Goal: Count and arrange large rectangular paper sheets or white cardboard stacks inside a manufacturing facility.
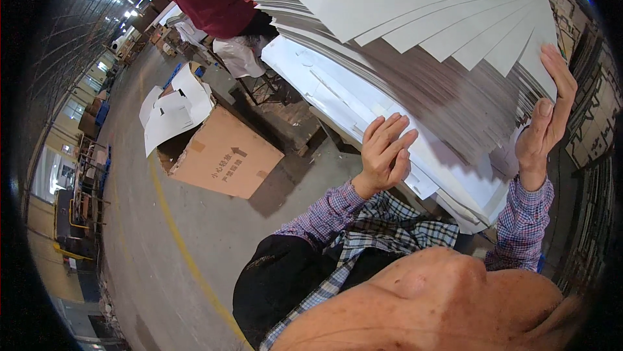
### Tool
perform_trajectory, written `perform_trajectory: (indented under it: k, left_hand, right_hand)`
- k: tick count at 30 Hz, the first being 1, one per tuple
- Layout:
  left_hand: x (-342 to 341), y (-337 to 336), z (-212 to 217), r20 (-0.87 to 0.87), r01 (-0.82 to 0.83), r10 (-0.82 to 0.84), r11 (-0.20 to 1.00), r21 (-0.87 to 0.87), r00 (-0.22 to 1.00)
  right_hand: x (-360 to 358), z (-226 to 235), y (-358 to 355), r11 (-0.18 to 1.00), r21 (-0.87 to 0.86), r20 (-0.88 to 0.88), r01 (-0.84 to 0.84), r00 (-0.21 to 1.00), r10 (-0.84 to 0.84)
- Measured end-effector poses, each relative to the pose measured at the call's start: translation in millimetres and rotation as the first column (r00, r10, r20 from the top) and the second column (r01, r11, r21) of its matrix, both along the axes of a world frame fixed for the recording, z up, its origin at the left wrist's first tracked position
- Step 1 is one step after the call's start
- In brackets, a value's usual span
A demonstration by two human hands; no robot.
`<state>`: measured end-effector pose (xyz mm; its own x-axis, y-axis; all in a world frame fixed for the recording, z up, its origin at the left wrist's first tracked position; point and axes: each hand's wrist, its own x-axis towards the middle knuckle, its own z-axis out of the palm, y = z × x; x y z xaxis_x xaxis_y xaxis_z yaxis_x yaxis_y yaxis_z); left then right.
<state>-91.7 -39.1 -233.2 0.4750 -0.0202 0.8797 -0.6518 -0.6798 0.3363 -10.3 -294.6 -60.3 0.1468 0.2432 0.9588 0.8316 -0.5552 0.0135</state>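
Observation:
A tall stack of grey-white card sheets (448, 16) fans out in front of me, its upper sheets stepped apart at the corners. Along the stack's right side, my right hand (548, 107) is open, fingers stretched out against the sheet edges. My left hand (387, 156) hovers by the stack's near left side, fingers loosely bent and apart, with nothing in it. Under the stack lie white sheets (324, 81) on a table. The lower sheet edges look streaked.
An open brown cardboard box (224, 156) with white card offcuts (175, 114) on top stands on the floor at left. Beyond it, a co-worker in a maroon shirt (211, 0) is by the table. Cut board panels (594, 117) line the right side.

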Motion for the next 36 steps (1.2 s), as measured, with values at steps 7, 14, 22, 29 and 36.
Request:
perform_trajectory:
  k: [7, 14, 22, 29, 36]
  left_hand:
    - [2.5, -0.9, -2.2, 0.019, -0.006, 0.006, 1.0, -0.003, 1.0]
    - [2.0, -0.9, -3.2, 0.002, 0.011, -0.011, 1.0, -0.004, 1.0]
    - [0.8, 0.9, -2.6, -0.012, 0.025, -0.025, 1.0, 0.003, 1.0]
    - [1.3, 2.2, -2.6, -0.026, 0.052, -0.052, 0.999, 0.008, 0.998]
    - [1.1, 0.5, -2.3, -0.007, 0.027, -0.027, 1.0, -0.001, 1.0]
  right_hand:
    - [-1.3, 0.9, -1.7, 1.0, -0.016, 0.005, 0.017, 1.0, -0.017]
    - [2.7, -1.0, -3.9, 1.0, -0.008, 0.022, 0.0, 1.0, 0.0]
    - [4.0, -1.4, -4.3, 1.0, -0.022, 0.039, 0.022, 0.999, -0.021]
    - [7.3, -2.2, -7.4, 0.999, 0.007, 0.045, -0.042, 0.998, 0.041]
    - [6.6, -2.1, -6.3, 0.999, 0.008, 0.046, -0.042, 0.998, 0.042]
